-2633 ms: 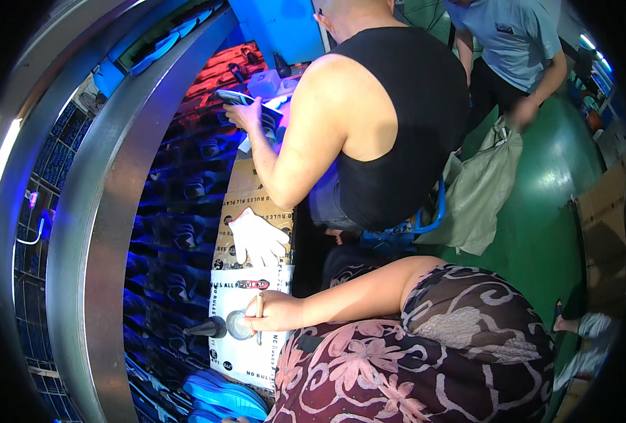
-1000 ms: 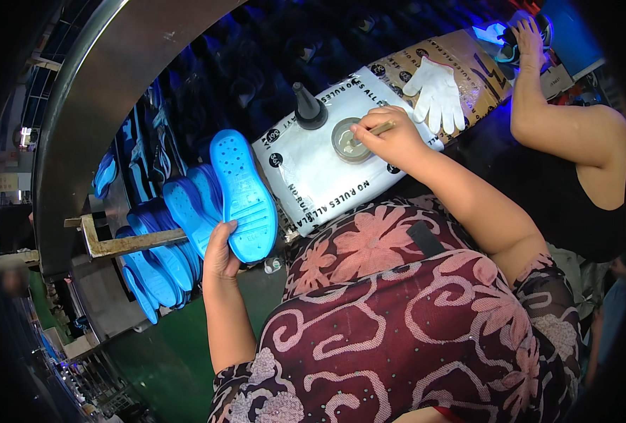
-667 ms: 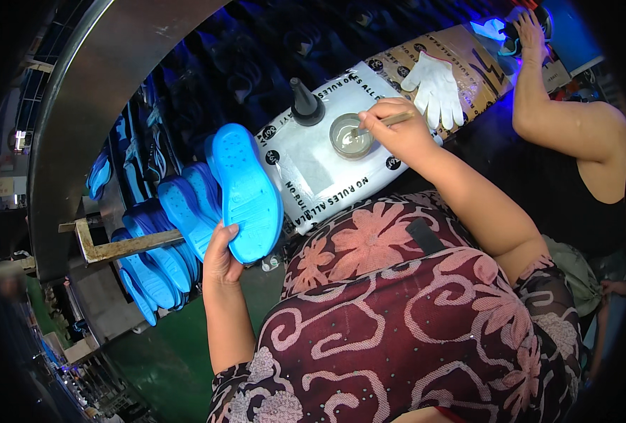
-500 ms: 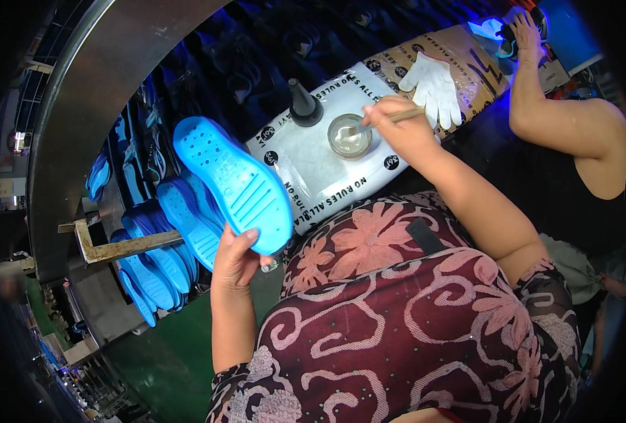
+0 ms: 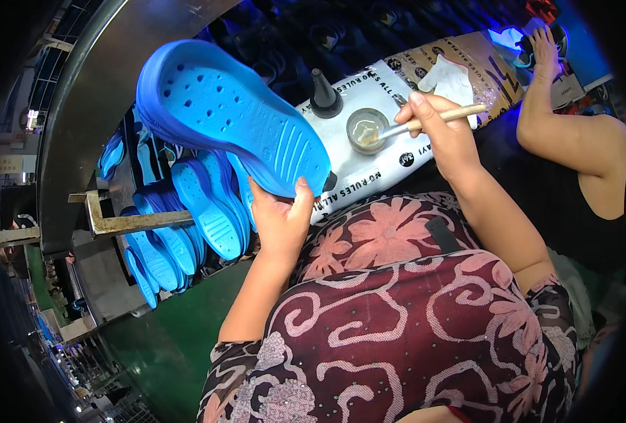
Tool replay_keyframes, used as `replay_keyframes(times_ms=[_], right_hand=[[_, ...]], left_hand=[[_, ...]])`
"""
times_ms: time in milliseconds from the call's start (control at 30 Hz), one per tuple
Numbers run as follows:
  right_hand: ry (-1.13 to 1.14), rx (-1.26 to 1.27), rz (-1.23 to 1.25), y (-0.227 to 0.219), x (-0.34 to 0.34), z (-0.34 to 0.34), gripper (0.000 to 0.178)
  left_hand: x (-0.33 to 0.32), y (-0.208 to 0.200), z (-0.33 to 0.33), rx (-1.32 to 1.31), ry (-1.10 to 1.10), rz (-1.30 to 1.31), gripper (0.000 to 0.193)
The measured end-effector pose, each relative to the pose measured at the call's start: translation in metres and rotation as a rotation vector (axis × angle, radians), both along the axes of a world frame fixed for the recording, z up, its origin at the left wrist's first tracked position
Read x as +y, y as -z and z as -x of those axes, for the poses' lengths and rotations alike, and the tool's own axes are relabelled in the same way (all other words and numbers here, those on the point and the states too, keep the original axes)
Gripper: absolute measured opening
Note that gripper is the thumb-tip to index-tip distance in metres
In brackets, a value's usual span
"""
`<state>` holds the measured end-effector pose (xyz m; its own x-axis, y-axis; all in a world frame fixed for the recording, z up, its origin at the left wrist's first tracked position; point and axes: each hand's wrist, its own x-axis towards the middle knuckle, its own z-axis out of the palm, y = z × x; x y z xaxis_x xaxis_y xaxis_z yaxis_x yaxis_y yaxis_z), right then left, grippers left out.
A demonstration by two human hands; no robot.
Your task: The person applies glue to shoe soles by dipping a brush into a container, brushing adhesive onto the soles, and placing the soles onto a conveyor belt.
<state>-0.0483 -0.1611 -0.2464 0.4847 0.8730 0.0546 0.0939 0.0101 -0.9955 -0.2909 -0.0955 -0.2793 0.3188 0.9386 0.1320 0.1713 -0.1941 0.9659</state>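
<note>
Blue perforated shoe sole (image 5: pixel 239 116), upper left, risked tipping because the left hand (image 5: pixel 279 217) pinched only one end; the right hand (image 5: pixel 448 134) pinched a wooden-handled brush (image 5: pixel 466 112).

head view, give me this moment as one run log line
left hand: holding blue sole by near end | right hand: holding brush, tip at round cup | dark cone: beside cup
</note>
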Motion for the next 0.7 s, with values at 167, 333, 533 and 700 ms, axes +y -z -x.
replay_keyframes(times_ms=[167,333,533,700], right_hand=[[-0.238,-0.437,-0.310,-0.025,-0.004,0.028,0.031],[-0.232,-0.562,-0.420,-0.018,0.003,0.039,0.027],[-0.211,-0.672,-0.483,-0.012,0.006,0.045,0.027],[-0.210,-0.683,-0.410,-0.019,0.002,0.035,0.027]], left_hand=[[-0.007,-0.012,-0.012,0.022,0.002,-0.137,0.058],[-0.010,-0.010,-0.017,-0.034,0.028,-0.240,0.061],[-0.008,-0.006,-0.013,-0.023,0.056,-0.355,0.060],[-0.006,-0.002,-0.010,0.003,0.062,-0.439,0.060]])
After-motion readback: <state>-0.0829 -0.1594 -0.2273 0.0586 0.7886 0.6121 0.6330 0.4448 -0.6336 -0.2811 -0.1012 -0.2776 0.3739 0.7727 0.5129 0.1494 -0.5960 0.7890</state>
